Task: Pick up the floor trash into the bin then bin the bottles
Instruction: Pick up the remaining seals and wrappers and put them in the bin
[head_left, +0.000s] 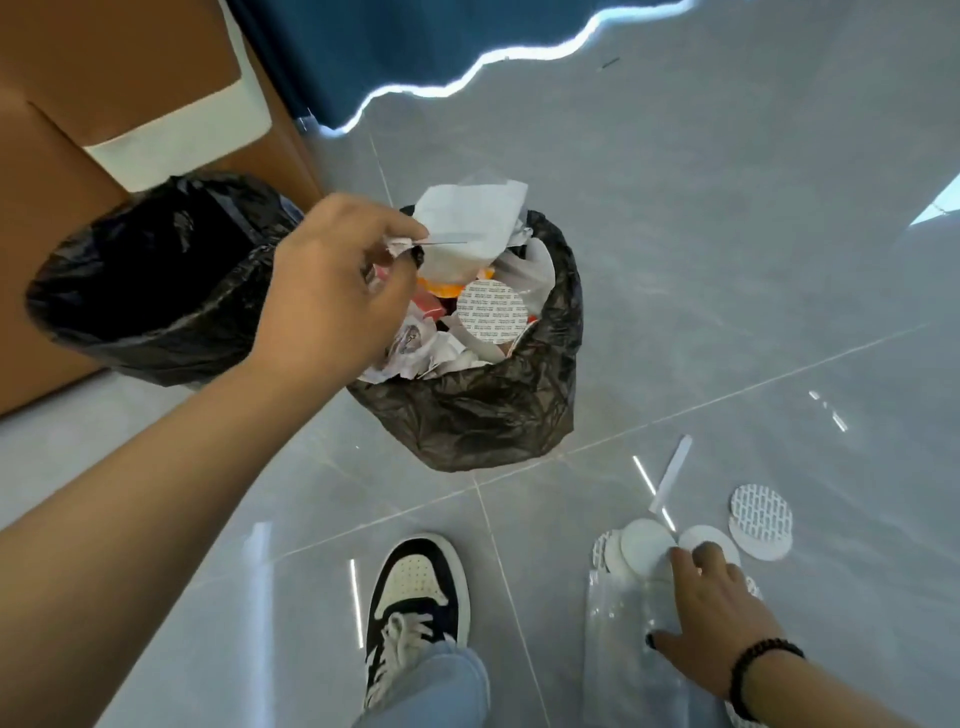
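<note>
Crumpled paper (402, 243) pinched in left hand (332, 280) over bin (519, 410), right hand (711, 618) on discs (647, 545)

The left hand (332, 280) is blurred by motion, and part of the full bin (498, 395) behind it is covered, so its near-left rim cannot be seen. What is pinched at the fingers (400, 234) beside that bin cannot be told apart from the paper (467, 223) heaped there. The print on the round seal (491, 312) in the bin is too small to be read. Nearer than the bin, some white discs (644, 551) and a clear plastic bag (623, 649) are partly hidden by the right hand (711, 613). The bag, the shoe (415, 597) and both forearms are cut off by the lower edge.
</note>
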